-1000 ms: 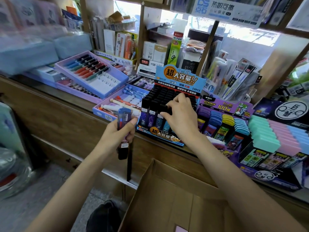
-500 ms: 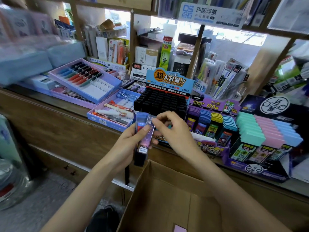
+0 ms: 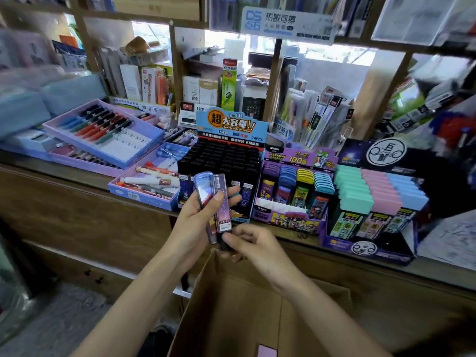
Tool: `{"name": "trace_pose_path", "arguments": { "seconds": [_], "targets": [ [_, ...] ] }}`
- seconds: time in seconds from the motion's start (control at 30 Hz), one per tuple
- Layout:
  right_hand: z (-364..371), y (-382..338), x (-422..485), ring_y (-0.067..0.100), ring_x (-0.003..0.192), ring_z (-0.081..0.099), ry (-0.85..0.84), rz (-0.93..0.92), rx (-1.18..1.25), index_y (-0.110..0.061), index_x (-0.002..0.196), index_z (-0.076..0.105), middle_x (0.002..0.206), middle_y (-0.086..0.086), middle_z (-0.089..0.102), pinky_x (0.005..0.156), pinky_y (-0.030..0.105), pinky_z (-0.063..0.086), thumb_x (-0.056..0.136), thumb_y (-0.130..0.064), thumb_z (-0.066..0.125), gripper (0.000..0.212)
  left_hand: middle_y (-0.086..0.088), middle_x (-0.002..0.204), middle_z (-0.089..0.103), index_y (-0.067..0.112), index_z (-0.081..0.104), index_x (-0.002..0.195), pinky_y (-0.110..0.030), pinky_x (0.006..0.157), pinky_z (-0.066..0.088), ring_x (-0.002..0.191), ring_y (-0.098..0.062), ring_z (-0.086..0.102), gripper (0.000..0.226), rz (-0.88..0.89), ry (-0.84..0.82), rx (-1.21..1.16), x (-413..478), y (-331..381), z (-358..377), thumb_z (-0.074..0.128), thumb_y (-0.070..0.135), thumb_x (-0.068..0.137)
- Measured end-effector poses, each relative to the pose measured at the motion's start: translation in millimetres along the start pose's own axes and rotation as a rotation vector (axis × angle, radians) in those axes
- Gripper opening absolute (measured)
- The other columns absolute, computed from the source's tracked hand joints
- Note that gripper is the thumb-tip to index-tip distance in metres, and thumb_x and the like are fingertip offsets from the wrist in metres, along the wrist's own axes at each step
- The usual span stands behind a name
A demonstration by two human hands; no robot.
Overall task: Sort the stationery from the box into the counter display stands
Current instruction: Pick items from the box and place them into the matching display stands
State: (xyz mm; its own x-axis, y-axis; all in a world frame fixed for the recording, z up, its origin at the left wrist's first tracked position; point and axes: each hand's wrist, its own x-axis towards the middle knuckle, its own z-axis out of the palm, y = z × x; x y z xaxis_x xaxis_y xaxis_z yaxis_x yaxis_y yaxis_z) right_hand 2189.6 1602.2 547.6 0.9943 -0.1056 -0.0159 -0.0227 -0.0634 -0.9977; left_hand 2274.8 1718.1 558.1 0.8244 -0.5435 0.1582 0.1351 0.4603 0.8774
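1. Two slim lead cases, a blue case (image 3: 203,188) and a purple case (image 3: 222,202), are held upright side by side in the left hand (image 3: 195,220), in front of the desk (image 3: 438,273) and above the cardboard box (image 3: 231,313).
2. The left fingers are wrapped round the backs of both cases, and the thumb is laid across the front of the purple case.
3. The dark lower end of the purple case is pinched by the fingers of the right hand (image 3: 251,244), which is curled just below the left hand.
4. The black display stand (image 3: 224,158), topped by a blue header card, is seen on the desk directly behind the held cases; its rows are filled with black-capped cases.
5. A purple stand (image 3: 291,217) of coloured refill cases is set just beside it on the right, and a dark stand (image 3: 373,194) with mint, pink and blue caps is placed further right.
6. Lilac pen trays (image 3: 108,130) are laid out to the left of the black display stand.
7. The cardboard box is seen open, with a small pink item (image 3: 266,351) at its bottom.
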Motion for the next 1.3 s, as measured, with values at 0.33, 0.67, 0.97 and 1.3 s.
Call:
{"name": "trace_pose_path", "arguments": {
  "seconds": [0.33, 0.67, 0.97, 1.3],
  "targets": [
    [-42.0, 1.1, -7.3, 0.018, 0.088, 0.069, 0.264, -0.003, 0.381, -0.010, 0.100, 0.066, 0.097, 0.007, 0.073, 0.063, 0.022, 0.054, 0.085, -0.012, 0.064, 0.016, -0.006, 0.108, 0.071, 0.012, 0.056, 0.115, -0.022, 0.073, 0.055, 0.098, -0.018, 0.069, 0.034, -0.116, -0.050, 0.093, -9.9, -8.3, -6.3, 0.058, 0.020, 0.081],
    [-62.2, -81.2, 45.1, 0.017, 0.077, 0.064, 0.395, -0.322, -0.627, -0.016, 0.090, 0.069, 0.078, -0.004, 0.068, 0.068, 0.031, 0.049, 0.085, -0.021, 0.067, 0.007, -0.014, 0.088, 0.073, 0.010, 0.054, 0.105, -0.024, 0.050, 0.052, 0.056, -0.016, 0.064, 0.029, -0.167, 0.058, 0.147, -29.2, -9.1, -40.6, 0.055, 0.028, 0.082],
    [-31.0, -71.1, 66.7, 0.021, 0.084, 0.058, 0.241, -0.371, -0.947, -0.008, 0.109, 0.066, 0.093, 0.006, 0.068, 0.067, 0.020, 0.030, 0.089, -0.019, 0.064, 0.023, 0.004, 0.073, 0.065, 0.025, 0.066, 0.094, -0.024, 0.054, 0.052, 0.068, -0.011, 0.064, 0.027, -0.131, 0.132, 0.318, -40.0, -10.4, -59.7, 0.061, 0.044, 0.076],
    [-37.3, -74.1, 77.8, 0.021, 0.071, 0.064, 0.260, -0.151, -0.767, -0.007, 0.097, 0.069, 0.085, 0.009, 0.068, 0.057, 0.025, 0.050, 0.086, -0.019, 0.067, 0.016, -0.005, 0.087, 0.070, 0.024, 0.068, 0.097, -0.019, 0.061, 0.052, 0.078, -0.017, 0.069, 0.025, -0.140, 0.095, 0.286, -40.1, -12.9, -54.3, 0.060, 0.041, 0.081]
  ]
}}
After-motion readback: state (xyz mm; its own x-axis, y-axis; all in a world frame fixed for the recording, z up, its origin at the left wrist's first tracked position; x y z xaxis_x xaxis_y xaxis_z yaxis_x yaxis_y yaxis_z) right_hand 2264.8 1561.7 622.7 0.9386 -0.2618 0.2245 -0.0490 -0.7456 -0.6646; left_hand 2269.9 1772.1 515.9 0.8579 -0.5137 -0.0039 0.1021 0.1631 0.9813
